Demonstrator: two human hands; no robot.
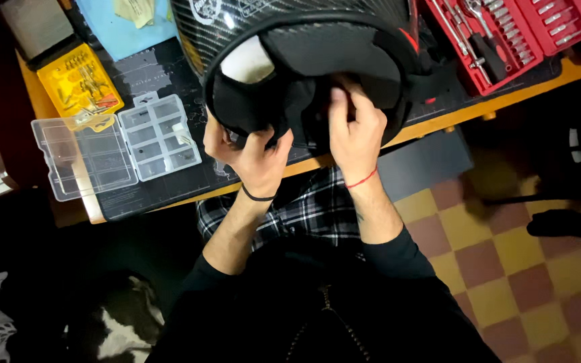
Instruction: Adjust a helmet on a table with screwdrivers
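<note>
A black carbon-pattern helmet (317, 20) lies on the desk with its opening turned toward me, showing dark inner padding (331, 50) and a pale foam patch (247, 64). My left hand (250, 154) grips the padding at the lower left of the opening, with a black band on its wrist. My right hand (354, 131), with a red string on the wrist, pinches the padding at the lower middle of the opening. Both hands are closed on the lining.
A dark mat (149, 74) covers the wooden desk (465, 114). A clear compartment box (112, 144) lies open at left, beside a yellow parts case (79, 84). A red socket tool case (506, 33) sits at top right. Checkered floor (506, 269) is below right.
</note>
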